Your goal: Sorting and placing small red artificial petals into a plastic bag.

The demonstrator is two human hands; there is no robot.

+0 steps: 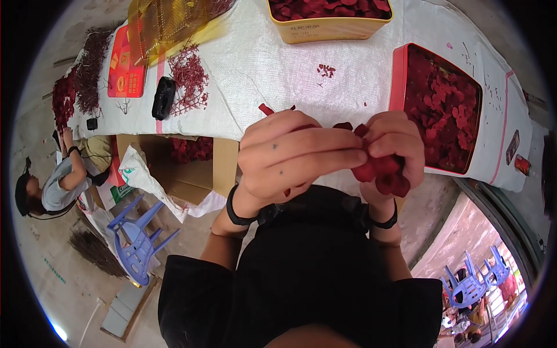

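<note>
Both hands meet in front of my chest, over the near edge of the table. My right hand (pixel 397 142) is closed round several dark red petal pieces (pixel 386 174), like artificial flower petals, which hang below its fingers. My left hand (pixel 299 153) reaches across with its fingers pressed together, the tips at the petals. Bits of red (pixel 265 109) poke out behind and below the left hand, so it seems to hold some pieces too; its palm is hidden. To the right stands a red tin (pixel 399 78) full of similar red petals.
A yellow tin (pixel 331 32) of red petals stands at the far side on the white woven sheet (pixel 255 64). Red stems (pixel 188 78), a black object (pixel 163 98) and a red box (pixel 126 64) lie left. Below are a cardboard box (pixel 226 165) and blue chair (pixel 136 243). Another person (pixel 61 180) sits left.
</note>
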